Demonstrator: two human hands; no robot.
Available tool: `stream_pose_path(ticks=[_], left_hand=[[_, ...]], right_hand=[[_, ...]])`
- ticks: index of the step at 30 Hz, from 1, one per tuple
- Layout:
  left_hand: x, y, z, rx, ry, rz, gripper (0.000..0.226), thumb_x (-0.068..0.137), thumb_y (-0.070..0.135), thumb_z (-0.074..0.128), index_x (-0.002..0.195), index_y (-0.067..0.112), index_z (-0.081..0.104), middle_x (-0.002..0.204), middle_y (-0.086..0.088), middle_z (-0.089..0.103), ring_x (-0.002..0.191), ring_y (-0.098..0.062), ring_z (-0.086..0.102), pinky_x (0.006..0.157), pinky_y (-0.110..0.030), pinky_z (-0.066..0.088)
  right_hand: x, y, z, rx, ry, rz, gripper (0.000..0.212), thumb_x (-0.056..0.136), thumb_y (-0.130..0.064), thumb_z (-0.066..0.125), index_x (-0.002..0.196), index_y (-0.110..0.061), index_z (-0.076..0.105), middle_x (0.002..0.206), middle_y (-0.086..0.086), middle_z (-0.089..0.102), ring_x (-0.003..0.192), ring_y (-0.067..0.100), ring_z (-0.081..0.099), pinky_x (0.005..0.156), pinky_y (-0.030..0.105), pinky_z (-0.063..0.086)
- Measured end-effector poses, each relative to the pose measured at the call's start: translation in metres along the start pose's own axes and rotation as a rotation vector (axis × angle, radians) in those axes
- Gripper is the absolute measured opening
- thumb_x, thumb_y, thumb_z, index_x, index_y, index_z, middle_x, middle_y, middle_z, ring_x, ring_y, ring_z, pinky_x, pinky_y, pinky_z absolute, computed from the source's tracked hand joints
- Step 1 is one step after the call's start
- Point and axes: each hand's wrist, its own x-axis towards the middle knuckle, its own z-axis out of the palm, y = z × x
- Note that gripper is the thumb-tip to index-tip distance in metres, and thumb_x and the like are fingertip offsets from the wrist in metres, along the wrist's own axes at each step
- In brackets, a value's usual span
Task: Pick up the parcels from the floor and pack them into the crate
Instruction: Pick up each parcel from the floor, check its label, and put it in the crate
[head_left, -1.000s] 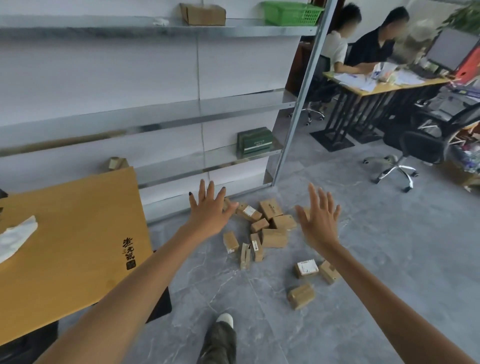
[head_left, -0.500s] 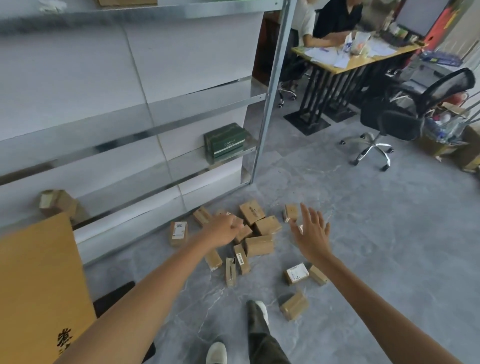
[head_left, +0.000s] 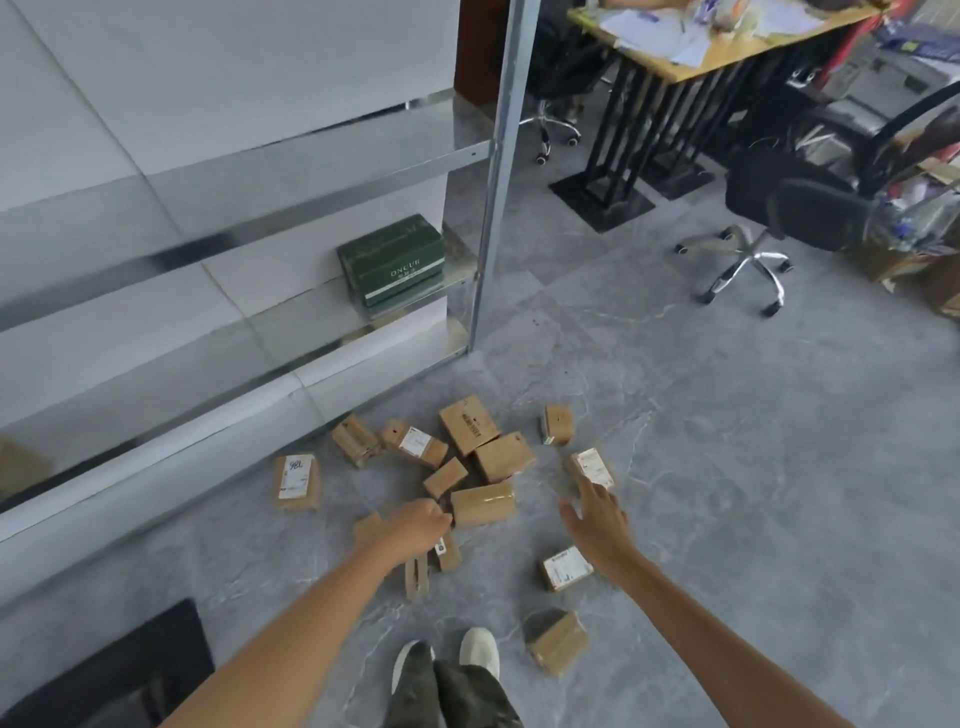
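Observation:
Several small brown cardboard parcels lie scattered on the grey tile floor, among them a tape-wrapped parcel (head_left: 483, 503), a labelled parcel (head_left: 296, 480) off to the left and a white-labelled parcel (head_left: 566, 567) near my right wrist. My left hand (head_left: 418, 525) hangs over the pile beside the tape-wrapped parcel, fingers curled, with no parcel visibly in them. My right hand (head_left: 597, 519) has its fingers spread, empty, just below another labelled parcel (head_left: 592, 467). No crate is in view.
A metal shelf rack (head_left: 498, 182) runs along the left, with a green box (head_left: 392, 265) on its low shelf. My shoes (head_left: 478, 647) stand near a lone parcel (head_left: 558, 642). An office chair (head_left: 779, 218) and a desk (head_left: 727, 52) stand at the right rear. A dark object (head_left: 114, 670) sits at bottom left.
The view has tipped down and moved closer to the pile. Both hands have dropped toward the parcels; my left hand's fingers have gone from spread to curled.

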Motion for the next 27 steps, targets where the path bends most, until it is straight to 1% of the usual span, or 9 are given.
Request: stream_pose_path(ticks=[3, 6, 11, 14, 18, 20, 22, 24, 27], left_hand=[[0.048, -0.017, 0.011, 0.031, -0.050, -0.063, 0.039, 0.100, 0.033, 0.035, 0.128, 0.010, 0.051, 0.130, -0.008, 0.055, 0.121, -0.021, 0.049, 0.087, -0.026, 0.036], [0.113, -0.043, 0.031, -0.006, -0.106, -0.131, 0.041, 0.100, 0.035, 0.035, 0.126, 0.009, 0.052, 0.129, -0.011, 0.056, 0.119, -0.024, 0.052, 0.096, -0.033, 0.040], [0.241, -0.090, 0.084, -0.071, -0.063, -0.187, 0.045, 0.099, 0.035, 0.037, 0.134, 0.007, 0.042, 0.136, -0.011, 0.050, 0.123, -0.025, 0.049, 0.095, -0.031, 0.040], [0.321, -0.114, 0.125, -0.178, -0.049, -0.225, 0.046, 0.100, 0.030, 0.037, 0.141, 0.008, 0.034, 0.138, -0.011, 0.047, 0.122, -0.024, 0.049, 0.082, -0.026, 0.039], [0.435, -0.149, 0.176, -0.391, -0.027, -0.236, 0.037, 0.096, 0.024, 0.042, 0.125, 0.003, 0.049, 0.130, -0.018, 0.053, 0.118, -0.032, 0.051, 0.098, -0.038, 0.043], [0.486, -0.169, 0.201, -0.447, 0.000, -0.252, 0.032, 0.094, 0.025, 0.044, 0.120, 0.006, 0.050, 0.124, -0.013, 0.054, 0.117, -0.030, 0.049, 0.101, -0.040, 0.041], [0.516, -0.173, 0.218, -0.476, -0.001, -0.265, 0.025, 0.096, 0.020, 0.043, 0.118, 0.011, 0.049, 0.117, -0.006, 0.053, 0.108, -0.021, 0.043, 0.094, -0.033, 0.039], [0.544, -0.174, 0.237, -0.528, -0.026, -0.284, 0.041, 0.097, 0.016, 0.040, 0.137, 0.008, 0.036, 0.132, -0.012, 0.046, 0.107, -0.022, 0.044, 0.082, -0.028, 0.041], [0.564, -0.175, 0.256, -0.644, -0.061, -0.301, 0.051, 0.095, 0.012, 0.042, 0.143, 0.009, 0.027, 0.141, -0.013, 0.041, 0.125, -0.028, 0.044, 0.102, -0.036, 0.039]], right_hand=[[0.034, 0.008, 0.022, 0.074, -0.070, 0.078, 0.045, 0.100, -0.033, 0.034, 0.142, -0.018, 0.031, 0.141, 0.010, 0.044, 0.129, 0.029, 0.041, 0.108, 0.041, 0.032], [0.079, 0.025, 0.058, 0.153, -0.176, 0.189, 0.036, 0.100, -0.026, 0.036, 0.131, -0.011, 0.046, 0.130, 0.012, 0.054, 0.120, 0.028, 0.050, 0.099, 0.031, 0.038], [0.177, 0.068, 0.152, 0.259, -0.275, 0.315, 0.034, 0.098, -0.023, 0.043, 0.124, -0.004, 0.055, 0.126, 0.017, 0.057, 0.118, 0.030, 0.053, 0.092, 0.030, 0.041], [0.239, 0.099, 0.223, 0.270, -0.285, 0.349, 0.034, 0.098, -0.023, 0.043, 0.123, -0.003, 0.056, 0.125, 0.017, 0.058, 0.117, 0.031, 0.054, 0.086, 0.028, 0.040], [0.323, 0.137, 0.307, 0.345, -0.220, 0.373, 0.035, 0.097, -0.018, 0.044, 0.125, -0.001, 0.054, 0.127, 0.020, 0.056, 0.109, 0.030, 0.055, 0.083, 0.029, 0.039], [0.364, 0.152, 0.341, 0.321, -0.174, 0.350, 0.039, 0.096, -0.020, 0.045, 0.131, -0.003, 0.049, 0.132, 0.017, 0.053, 0.117, 0.031, 0.052, 0.090, 0.030, 0.039], [0.397, 0.159, 0.368, 0.305, -0.143, 0.327, 0.047, 0.096, -0.020, 0.045, 0.139, -0.004, 0.039, 0.140, 0.015, 0.045, 0.128, 0.030, 0.044, 0.100, 0.030, 0.035], [0.418, 0.162, 0.391, 0.335, -0.165, 0.333, 0.054, 0.097, -0.021, 0.042, 0.146, -0.005, 0.027, 0.146, 0.016, 0.037, 0.133, 0.030, 0.037, 0.105, 0.034, 0.031], [0.434, 0.163, 0.413, 0.426, -0.193, 0.347, 0.047, 0.097, -0.019, 0.041, 0.140, -0.005, 0.030, 0.140, 0.016, 0.041, 0.125, 0.029, 0.043, 0.094, 0.034, 0.036]])
